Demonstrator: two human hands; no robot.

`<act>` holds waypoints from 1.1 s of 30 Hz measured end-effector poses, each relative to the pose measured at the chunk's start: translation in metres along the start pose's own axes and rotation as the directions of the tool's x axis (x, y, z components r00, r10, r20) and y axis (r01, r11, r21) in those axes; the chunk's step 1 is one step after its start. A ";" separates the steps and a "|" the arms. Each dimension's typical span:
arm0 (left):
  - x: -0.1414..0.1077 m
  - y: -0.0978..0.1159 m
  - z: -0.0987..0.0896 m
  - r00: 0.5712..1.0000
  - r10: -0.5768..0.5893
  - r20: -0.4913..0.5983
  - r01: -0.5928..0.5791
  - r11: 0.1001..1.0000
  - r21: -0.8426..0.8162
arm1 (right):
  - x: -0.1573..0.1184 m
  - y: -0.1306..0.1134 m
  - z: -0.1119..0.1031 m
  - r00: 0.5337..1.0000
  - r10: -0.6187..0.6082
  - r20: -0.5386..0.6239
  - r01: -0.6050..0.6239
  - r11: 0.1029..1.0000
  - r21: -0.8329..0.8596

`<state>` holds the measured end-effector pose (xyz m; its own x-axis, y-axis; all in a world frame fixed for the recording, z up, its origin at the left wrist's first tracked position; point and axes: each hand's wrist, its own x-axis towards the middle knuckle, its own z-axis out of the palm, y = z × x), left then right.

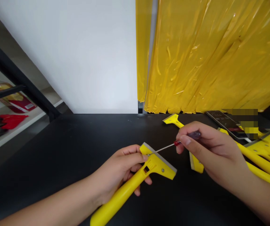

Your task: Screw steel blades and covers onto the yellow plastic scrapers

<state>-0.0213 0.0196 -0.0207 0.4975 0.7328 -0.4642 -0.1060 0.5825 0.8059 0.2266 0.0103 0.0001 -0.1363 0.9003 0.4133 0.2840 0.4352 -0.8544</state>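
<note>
The fingers [135, 151] of the left hand [118, 166] are closed around the head of a yellow plastic scraper [155, 164], hiding one corner of it, and the scraper is held just above the worktop [54, 150]. The right hand [210, 153] pinches a screwdriver [163, 148] between thumb and fingertips, covering much of its dark, translucent handle; a red collar and thin steel shaft show beyond them. The shaft's tip meets the scraper's head right beside the left fingers, but whether it sits in a screw there is hard to make out.

The scraper has a grey blade along its top edge, a small square slot and one visible round screw. Its long handle runs down and is cut off by the frame's bottom edge.

A second yellow scraper [173, 120] lies on the worktop, its middle hidden behind the right hand. More yellow scrapers [267, 149] are piled at the right, cut off by the frame. Beside them, a phone [222, 121] is partly covered by a blurred patch. Yellow plastic sheeting [207, 56] hangs beyond the worktop, next to a white wall [78, 56]. At far left, a shelf [14, 131] holds a red item [12, 121], too indistinct to identify.
</note>
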 end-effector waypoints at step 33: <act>0.004 -0.008 0.003 0.993 0.119 0.000 -0.115 0.967 0.228 | -0.006 -0.012 -0.007 0.852 -0.371 0.369 0.487 0.820 -0.301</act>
<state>-0.0156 0.0169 -0.0283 0.4811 0.7968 -0.3655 0.0362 0.3985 0.9165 0.2307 -0.0004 0.0106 -0.5715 0.6064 0.5529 0.4525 0.7949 -0.4041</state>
